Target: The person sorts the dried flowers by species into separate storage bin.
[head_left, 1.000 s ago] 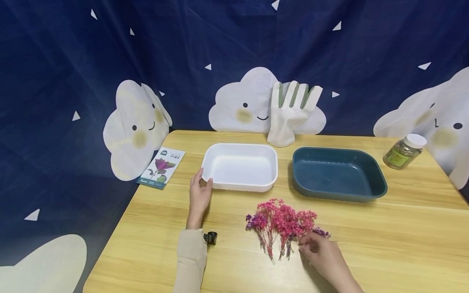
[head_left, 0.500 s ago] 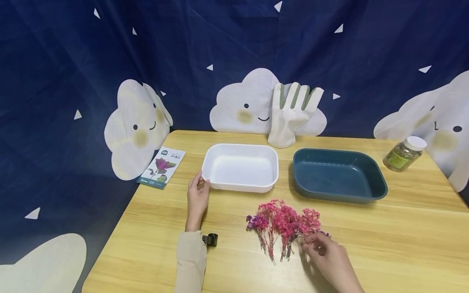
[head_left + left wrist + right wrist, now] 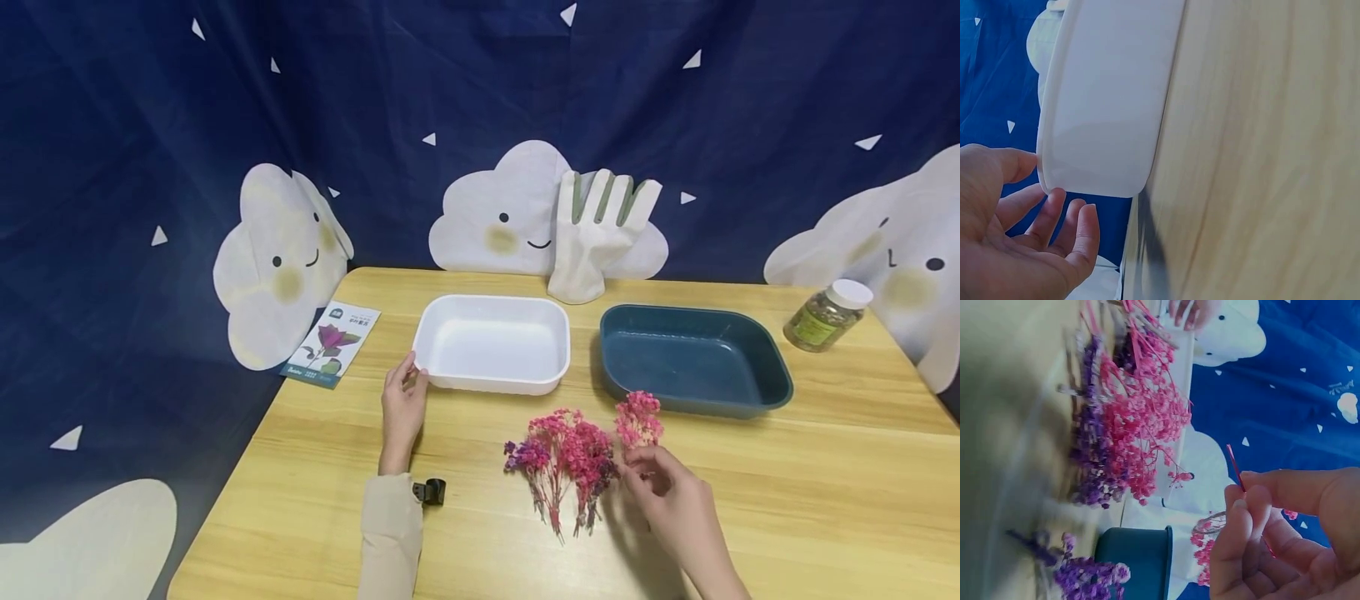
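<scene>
From my end, at the far left I have a flat paper packet printed with a purple flower (image 3: 331, 346), lying on the pale wood-grain surface (image 3: 300, 500). Just right of it is my left hand (image 3: 402, 412), fingers loosely bent, thumb and fingertips touching the outside near one corner of the white rectangular plastic tray (image 3: 491, 383); I see it bracing the tray rather than clenching it. I see no flowers inside that tray.

In front, between the two trays, the pink and purple dried-flower bunch (image 3: 583, 450) lies flat, stems toward me. Behind it a white fabric glove with green between its fingers (image 3: 583, 250) stands against the dark blue curtain (image 3: 450, 67).

To the bunch's right, my right hand (image 3: 675, 504) pinches the thin red stem of a pink dried-flower sprig (image 3: 639, 419) between thumb and fingertips, the sprig raised off the surface. The right wrist view also shows me a separate purple sprig (image 3: 1088, 575) near that hand.

Beyond stands the dark teal rectangular plastic tray (image 3: 720, 407), also without flowers, then a clear jar with a white lid (image 3: 827, 315) at far right.

I judge this an early stage: one sprig is picked out, while placing it and handling the remaining flowers are left to do
</scene>
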A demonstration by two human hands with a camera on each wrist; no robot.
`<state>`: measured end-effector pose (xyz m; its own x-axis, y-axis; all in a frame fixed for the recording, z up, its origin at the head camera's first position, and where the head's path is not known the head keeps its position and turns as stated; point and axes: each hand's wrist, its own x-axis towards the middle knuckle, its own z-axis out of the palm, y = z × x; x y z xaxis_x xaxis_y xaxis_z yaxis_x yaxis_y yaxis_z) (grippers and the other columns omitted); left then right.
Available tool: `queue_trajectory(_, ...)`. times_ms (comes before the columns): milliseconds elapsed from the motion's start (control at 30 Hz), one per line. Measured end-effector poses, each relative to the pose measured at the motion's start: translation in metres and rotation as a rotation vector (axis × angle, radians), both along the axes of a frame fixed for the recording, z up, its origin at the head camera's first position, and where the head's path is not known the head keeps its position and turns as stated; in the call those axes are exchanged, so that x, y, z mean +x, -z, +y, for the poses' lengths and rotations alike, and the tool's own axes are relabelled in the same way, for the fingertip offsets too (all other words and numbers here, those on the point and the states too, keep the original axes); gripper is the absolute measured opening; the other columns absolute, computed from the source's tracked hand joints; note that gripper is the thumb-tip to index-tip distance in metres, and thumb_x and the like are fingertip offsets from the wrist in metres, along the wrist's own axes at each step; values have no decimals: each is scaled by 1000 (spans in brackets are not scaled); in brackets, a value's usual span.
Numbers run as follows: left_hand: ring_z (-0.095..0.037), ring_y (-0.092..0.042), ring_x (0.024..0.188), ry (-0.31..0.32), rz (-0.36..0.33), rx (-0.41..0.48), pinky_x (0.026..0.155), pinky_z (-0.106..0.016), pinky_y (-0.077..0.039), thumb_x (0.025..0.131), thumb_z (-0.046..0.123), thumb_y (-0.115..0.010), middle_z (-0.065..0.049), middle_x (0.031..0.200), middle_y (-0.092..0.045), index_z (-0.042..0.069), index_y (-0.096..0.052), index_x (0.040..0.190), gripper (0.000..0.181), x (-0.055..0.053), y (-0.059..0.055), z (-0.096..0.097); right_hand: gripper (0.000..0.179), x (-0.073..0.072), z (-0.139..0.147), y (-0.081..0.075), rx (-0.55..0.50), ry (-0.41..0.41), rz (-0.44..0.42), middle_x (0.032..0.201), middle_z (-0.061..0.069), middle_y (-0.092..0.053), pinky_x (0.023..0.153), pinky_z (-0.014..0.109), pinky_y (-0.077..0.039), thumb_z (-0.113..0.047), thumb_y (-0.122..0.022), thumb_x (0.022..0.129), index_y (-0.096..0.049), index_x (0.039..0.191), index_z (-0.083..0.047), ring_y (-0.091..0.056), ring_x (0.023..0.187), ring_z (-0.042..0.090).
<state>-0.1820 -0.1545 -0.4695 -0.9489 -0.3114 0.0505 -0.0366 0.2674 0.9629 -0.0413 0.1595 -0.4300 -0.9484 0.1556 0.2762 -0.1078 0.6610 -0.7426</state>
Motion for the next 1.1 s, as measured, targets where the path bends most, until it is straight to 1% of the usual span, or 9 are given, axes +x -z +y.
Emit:
queue_trajectory(167, -33, -51, 123, -3, 3, 2, 104, -46, -49, 97, 9, -55, -21, 128, -51, 2, -47, 142, 47, 1, 1, -1, 16, -13, -5, -3, -85, 4, 12, 80, 12, -72, 50, 16, -49, 3, -76, 77, -69, 90, -3, -53, 58, -7)
queue_trajectory(367, -33, -53, 122, -8, 8, 7, 103, -47, -49, 97, 10, -56, -21, 128, -52, 2, -48, 141, 46, 1, 1, -1, 16, -29, -12, -6, -175, -22, 44, 84, 16, -72, 51, 14, -50, 4, -75, 78, -69, 93, 2, -55, 63, -8)
queue_trajectory(467, -33, -53, 122, -8, 5, 12, 103, -47, -49, 97, 10, -56, -20, 129, -52, 3, -48, 141, 46, 1, 1, -2, 16, -36, -15, -7, -186, -36, 50, 84, 17, -72, 51, 15, -50, 3, -75, 78, -69, 93, 2, -54, 62, -7)
queue_trajectory(600, -33, -52, 122, -5, 5, 20, 104, -47, -48, 97, 11, -57, -20, 130, -52, 4, -49, 141, 46, 0, 2, -3, 16, -44, -18, -9, -207, -58, 34, 84, 17, -72, 52, 17, -51, 3, -75, 79, -69, 94, 1, -55, 60, -6)
queue_trajectory(667, -33, -53, 122, -3, 7, 21, 104, -47, -48, 97, 12, -57, -20, 129, -52, 4, -49, 141, 46, -1, 2, -3, 17, -47, -19, -10, -223, -67, 13, 85, 17, -72, 52, 17, -51, 3, -74, 79, -68, 95, 2, -55, 60, -5)
queue_trajectory(767, -33, -53, 122, -2, 5, 18, 103, -47, -48, 97, 12, -57, -20, 129, -52, 4, -49, 141, 46, -1, 2, -4, 17, -51, -20, -14, -241, -72, -38, 87, 18, -72, 47, 19, -49, 2, -73, 81, -68, 97, 0, -55, 59, -3)
queue_trajectory(867, -32, -53, 123, -2, 0, 14, 103, -47, -48, 97, 12, -57, -19, 130, -52, 4, -49, 141, 46, -1, 2, -4, 16, -56, -21, -18, -237, -73, -74, 88, 16, -72, 49, 19, -49, -1, -73, 82, -69, 98, -2, -55, 61, -2)
queue_trajectory(1000, -33, -52, 123, -2, 3, 21, 103, -47, -48, 97, 12, -57, -20, 131, -52, 3, -49, 141, 46, 0, 2, -3, 16, -65, -22, -23, -208, -84, -59, 87, 15, -73, 59, 17, -53, -3, -74, 83, -69, 98, -2, -59, 65, -2)
queue_trajectory(1100, -33, -52, 123, 1, 4, 25, 104, -47, -48, 97, 12, -56, -20, 132, -51, 3, -48, 141, 46, 0, 3, -3, 16, -73, -23, -25, -195, -98, -44, 87, 16, -73, 60, 16, -53, -3, -74, 83, -69, 99, -1, -59, 65, -2)
